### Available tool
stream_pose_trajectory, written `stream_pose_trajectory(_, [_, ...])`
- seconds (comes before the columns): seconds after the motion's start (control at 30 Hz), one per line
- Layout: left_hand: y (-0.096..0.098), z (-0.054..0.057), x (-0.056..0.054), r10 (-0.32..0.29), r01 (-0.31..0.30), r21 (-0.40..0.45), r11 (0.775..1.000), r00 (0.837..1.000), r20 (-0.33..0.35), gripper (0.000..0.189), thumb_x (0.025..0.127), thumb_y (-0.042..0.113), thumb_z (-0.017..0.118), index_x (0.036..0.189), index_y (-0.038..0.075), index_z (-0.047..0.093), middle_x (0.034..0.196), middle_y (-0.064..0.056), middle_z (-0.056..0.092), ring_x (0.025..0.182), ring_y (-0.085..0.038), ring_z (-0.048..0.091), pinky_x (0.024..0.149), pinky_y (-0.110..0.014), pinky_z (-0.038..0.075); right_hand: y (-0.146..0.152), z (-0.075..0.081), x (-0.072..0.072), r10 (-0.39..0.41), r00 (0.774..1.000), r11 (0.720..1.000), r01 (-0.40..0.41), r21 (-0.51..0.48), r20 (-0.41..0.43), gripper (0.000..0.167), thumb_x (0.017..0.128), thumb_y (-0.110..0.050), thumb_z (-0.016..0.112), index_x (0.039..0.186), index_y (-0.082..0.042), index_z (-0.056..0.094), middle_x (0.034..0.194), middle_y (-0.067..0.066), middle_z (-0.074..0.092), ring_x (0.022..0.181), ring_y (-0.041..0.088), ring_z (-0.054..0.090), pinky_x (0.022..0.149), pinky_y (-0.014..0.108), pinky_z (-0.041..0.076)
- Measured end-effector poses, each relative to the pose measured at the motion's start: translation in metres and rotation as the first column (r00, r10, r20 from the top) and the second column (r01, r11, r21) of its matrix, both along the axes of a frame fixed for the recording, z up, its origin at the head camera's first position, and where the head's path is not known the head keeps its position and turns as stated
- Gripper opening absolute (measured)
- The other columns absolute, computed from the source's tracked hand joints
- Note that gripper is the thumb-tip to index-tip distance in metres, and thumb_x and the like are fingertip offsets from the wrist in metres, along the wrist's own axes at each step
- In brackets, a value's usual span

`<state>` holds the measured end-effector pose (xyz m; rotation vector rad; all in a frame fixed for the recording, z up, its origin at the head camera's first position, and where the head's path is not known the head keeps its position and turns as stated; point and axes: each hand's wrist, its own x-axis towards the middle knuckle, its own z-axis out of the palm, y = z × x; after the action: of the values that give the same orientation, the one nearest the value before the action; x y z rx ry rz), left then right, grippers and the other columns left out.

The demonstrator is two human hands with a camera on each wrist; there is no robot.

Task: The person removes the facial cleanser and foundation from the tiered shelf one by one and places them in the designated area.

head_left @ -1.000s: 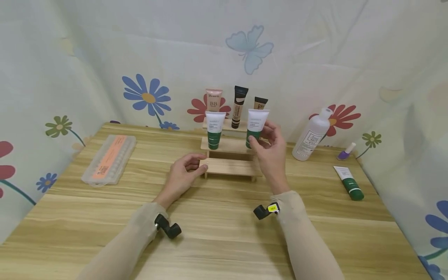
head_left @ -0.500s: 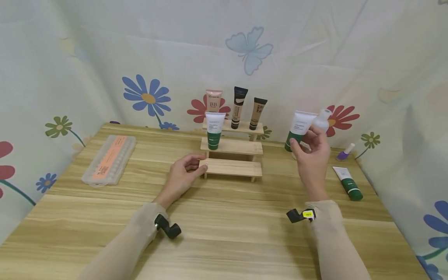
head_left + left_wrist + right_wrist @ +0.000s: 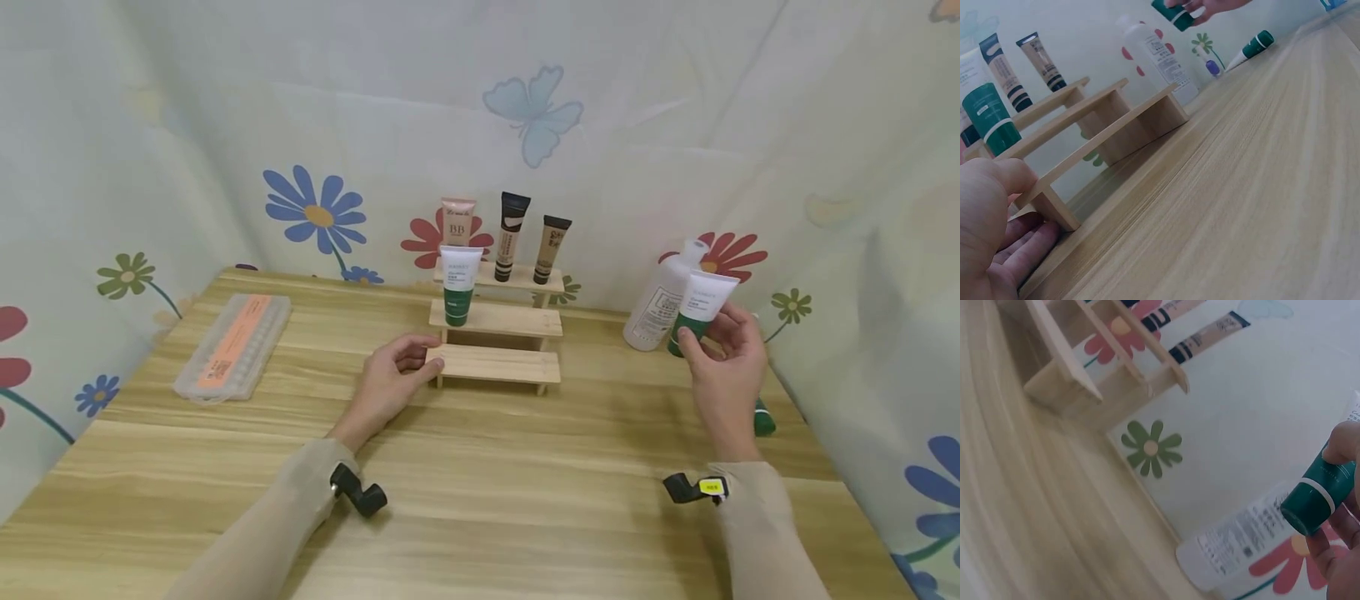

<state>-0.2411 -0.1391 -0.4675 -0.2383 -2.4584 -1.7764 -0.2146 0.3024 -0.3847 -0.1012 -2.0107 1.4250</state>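
Streaked pale wood makes up the tabletop, with a white cloth hung behind it and along both sides, printed with bright flowers and a blue butterfly. A flat clear case lies at the left. Of the hands, the left hand grips the stand at its lowest shelf's left end; the right hand grasps a tube, held above the wood near the bottle.
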Motion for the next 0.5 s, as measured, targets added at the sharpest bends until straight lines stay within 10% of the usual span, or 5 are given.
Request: stream_pose_trajectory(0.5, [0.000, -0.001, -0.001, 0.004, -0.004, -0.008, 1.000, 1.000, -0.011, 0.032, 0.104, 0.027, 0.083, 0.134, 0.017, 0.077, 0.123, -0.008, 0.077, 0.115, -0.023, 0.072, 0.107, -0.042, 0.059, 0.046, -0.051, 0.016, -0.078, 0.994, 0.996, 0.080, -0.023, 0.077, 0.053, 0.096, -0.002, 0.086, 0.145, -0.008, 0.069, 0.113, -0.011, 0.067, 0.099, 0.008, 0.062, 0.080, 0.011, 0.053])
